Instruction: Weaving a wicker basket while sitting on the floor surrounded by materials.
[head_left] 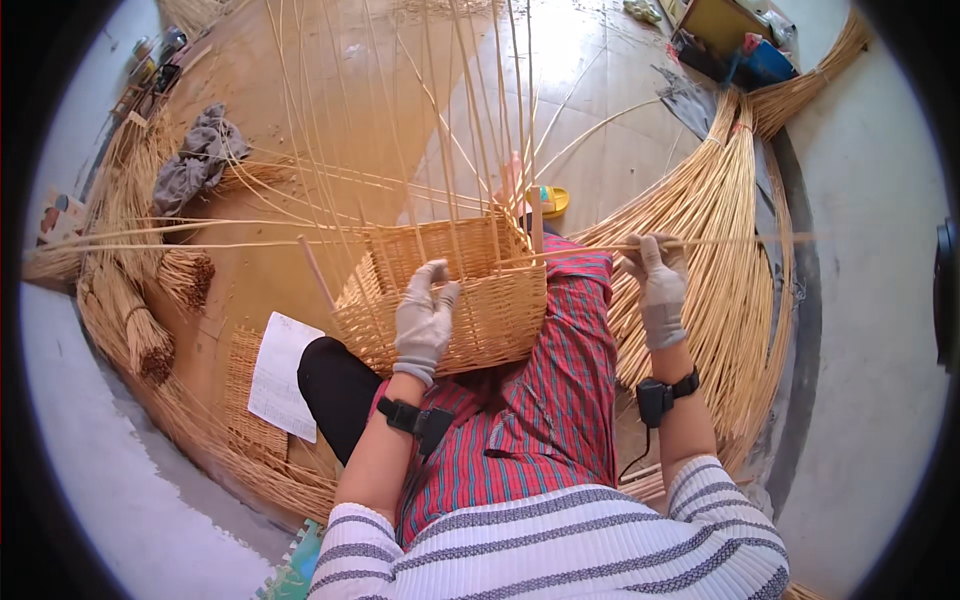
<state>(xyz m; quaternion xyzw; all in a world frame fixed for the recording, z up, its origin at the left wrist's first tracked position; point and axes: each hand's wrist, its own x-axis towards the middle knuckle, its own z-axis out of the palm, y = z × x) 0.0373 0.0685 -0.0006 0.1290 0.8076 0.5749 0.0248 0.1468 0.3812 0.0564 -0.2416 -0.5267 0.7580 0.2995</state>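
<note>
Across the person's lap sits a rectangular wicker basket (480, 335), resting on a red striped cloth (560, 400), probably so that the thighs brace it and leave both hands free. Its open mouth faces upward and somewhat away from the body, baring the inside of the far wall. The long axis appears to run from left to right, the right end slightly farther forward. Long thin stakes (457, 130) rise from the walls and lean forward, clear of the person's chest.

The gloved left hand (424, 320) lies against the near wall, fingers bent at the rim, seemingly to steady it; whether they also pinch anything cannot be told. Off the right end, the gloved right hand (657, 280) grips a pale wicker rod (580, 253) between thumb and fingers. The rod lies nearly level, crossing the basket and pointing right, where its far end blurs; holding it out sideways likely keeps it taut.

On the floor to the right, a large rod bundle (700, 300) fans toward the person, perhaps placed for easy reach. To the left, a paper sheet (285, 375) overlaps a woven panel (258, 405).
</note>
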